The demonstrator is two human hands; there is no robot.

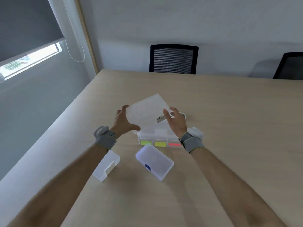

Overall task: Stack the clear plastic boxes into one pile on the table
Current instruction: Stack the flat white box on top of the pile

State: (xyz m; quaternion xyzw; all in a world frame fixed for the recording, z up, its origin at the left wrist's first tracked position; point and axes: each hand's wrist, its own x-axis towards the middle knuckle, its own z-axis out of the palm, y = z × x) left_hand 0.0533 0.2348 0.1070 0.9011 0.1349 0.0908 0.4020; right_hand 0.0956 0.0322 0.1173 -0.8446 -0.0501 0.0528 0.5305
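Note:
A large flat clear box (147,110) is held tilted in the air between my left hand (124,122), gripping its left edge, and my right hand (176,122), gripping its right edge. Just below it on the wooden table (229,128) sits a clear compartment box (159,140) with green, yellow and red contents along its front. Nearer me lie a clear box with a blue latch (155,162) and, to its left, a small clear box with a white latch (106,166).
A small white round object (183,114) lies on the table behind my right hand. Two black mesh chairs (173,58) (290,66) stand at the table's far edge. The left table edge runs along a wall with a window.

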